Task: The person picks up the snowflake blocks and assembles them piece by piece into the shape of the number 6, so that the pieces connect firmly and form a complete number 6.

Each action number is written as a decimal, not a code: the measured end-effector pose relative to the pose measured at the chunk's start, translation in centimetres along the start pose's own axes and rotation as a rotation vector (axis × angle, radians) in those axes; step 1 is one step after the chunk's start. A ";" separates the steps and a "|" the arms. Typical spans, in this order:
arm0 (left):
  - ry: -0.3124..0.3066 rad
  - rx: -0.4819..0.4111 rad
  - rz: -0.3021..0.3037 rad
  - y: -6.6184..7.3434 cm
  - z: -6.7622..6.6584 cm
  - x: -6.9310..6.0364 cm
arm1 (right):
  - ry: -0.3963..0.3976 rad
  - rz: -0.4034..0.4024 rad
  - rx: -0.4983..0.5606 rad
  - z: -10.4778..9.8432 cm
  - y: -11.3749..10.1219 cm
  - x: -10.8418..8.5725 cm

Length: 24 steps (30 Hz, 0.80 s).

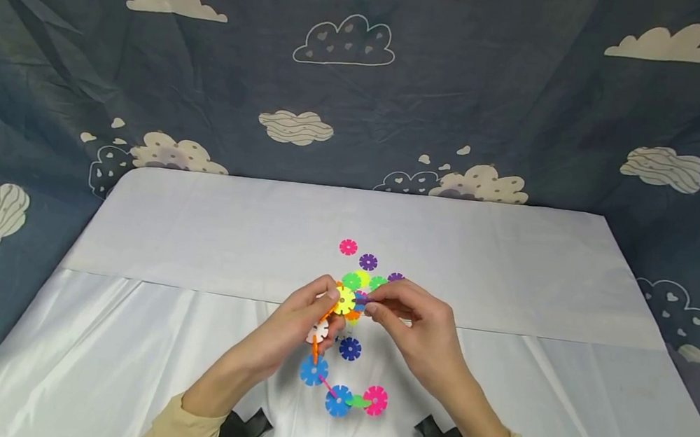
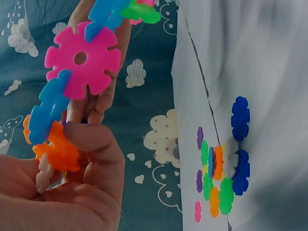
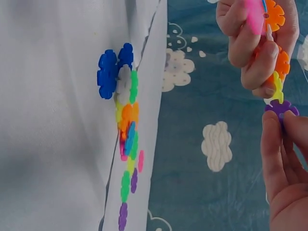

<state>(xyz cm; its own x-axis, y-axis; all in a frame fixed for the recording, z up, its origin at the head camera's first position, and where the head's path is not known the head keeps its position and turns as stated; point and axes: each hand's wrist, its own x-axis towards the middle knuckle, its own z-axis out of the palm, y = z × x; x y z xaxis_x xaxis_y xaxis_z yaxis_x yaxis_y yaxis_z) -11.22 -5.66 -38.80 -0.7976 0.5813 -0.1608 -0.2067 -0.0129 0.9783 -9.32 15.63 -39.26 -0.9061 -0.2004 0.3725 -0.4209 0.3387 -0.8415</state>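
Observation:
My left hand (image 1: 292,322) grips a chain of notched plastic snowflake discs, with an orange disc (image 2: 62,151) near the thumb. From that hand the chain hangs down through a white disc (image 1: 317,332) and blue discs to a pink disc (image 1: 375,400) at its end. A yellow disc (image 1: 344,301) stands at the chain's upper end. Between thumb and forefinger my right hand (image 1: 422,324) pinches a purple disc (image 3: 281,109). Its edge meets the yellow disc's edge in the right wrist view; whether their slots are joined I cannot tell.
Loose discs lie on the white-covered table (image 1: 197,232) behind and beneath the hands, among them a pink one (image 1: 348,247), a purple one (image 1: 367,262) and a dark blue one (image 1: 350,349). A dark cloud-patterned cloth (image 1: 349,92) hangs behind the table.

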 end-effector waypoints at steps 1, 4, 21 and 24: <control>-0.002 -0.007 -0.002 -0.1 0.1 0.0 | 0.004 -0.016 -0.019 0.0 0.0 0.0; 0.001 -0.023 -0.009 -0.2 0.4 0.1 | 0.015 -0.084 -0.073 0.2 0.1 -0.1; -0.002 -0.035 0.026 0.4 -1.2 -0.2 | -0.150 0.285 0.129 0.9 2.2 0.1; 0.034 -0.007 0.032 0.8 -1.6 -0.2 | -0.293 0.347 0.026 0.7 3.1 0.1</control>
<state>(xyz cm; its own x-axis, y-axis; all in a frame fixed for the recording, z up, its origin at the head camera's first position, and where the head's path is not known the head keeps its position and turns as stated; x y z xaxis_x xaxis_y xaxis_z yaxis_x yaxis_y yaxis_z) -12.15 -7.08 -38.23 -0.8227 0.5525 -0.1337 -0.1845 -0.0371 0.9821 -10.75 16.01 -42.11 -0.9416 -0.3320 -0.0565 -0.0900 0.4096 -0.9078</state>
